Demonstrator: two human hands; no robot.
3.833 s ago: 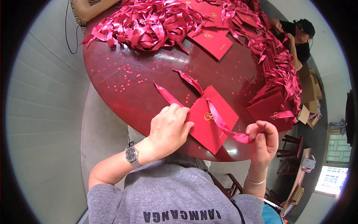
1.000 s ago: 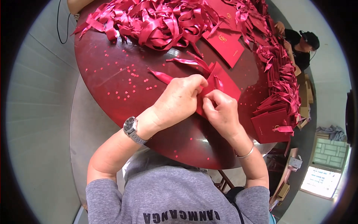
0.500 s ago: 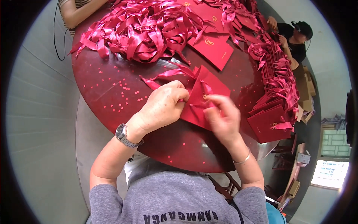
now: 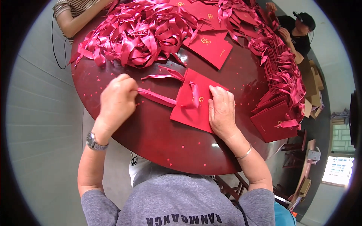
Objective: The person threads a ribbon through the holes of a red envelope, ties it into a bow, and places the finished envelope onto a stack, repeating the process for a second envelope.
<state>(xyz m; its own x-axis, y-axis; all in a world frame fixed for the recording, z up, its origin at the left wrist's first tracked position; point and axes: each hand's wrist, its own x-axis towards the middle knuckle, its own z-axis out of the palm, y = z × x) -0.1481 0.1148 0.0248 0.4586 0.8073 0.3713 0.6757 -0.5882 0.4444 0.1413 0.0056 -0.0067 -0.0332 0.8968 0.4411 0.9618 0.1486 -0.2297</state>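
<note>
A flat red paper gift bag [image 4: 190, 109] with gold print lies tilted on the table in front of me. My left hand [image 4: 118, 98], off to its left, is closed in a pinch on one end of a pink-red satin ribbon [image 4: 157, 98], stretched taut from the bag's left edge. My right hand [image 4: 221, 113] lies on the bag's right side with fingers laid along it, pressing it to the table. A short ribbon loop [image 4: 194, 93] rests on the bag's face. More loose ribbon [image 4: 166, 75] trails from its upper left corner.
Ahead on the round dark-red table [image 4: 151, 139] is a big heap of satin ribbons [image 4: 139, 37]. Flat red bags [image 4: 213, 49] lie beyond. A row of ribboned bags [image 4: 281, 83] lines the right side. Small red dots are scattered about. Two co-workers sit across the table.
My left hand has moved left, away from the bag, drawing the ribbon out straight. My right hand has gone from the ribbon at the bag's middle to lying on its right side.
</note>
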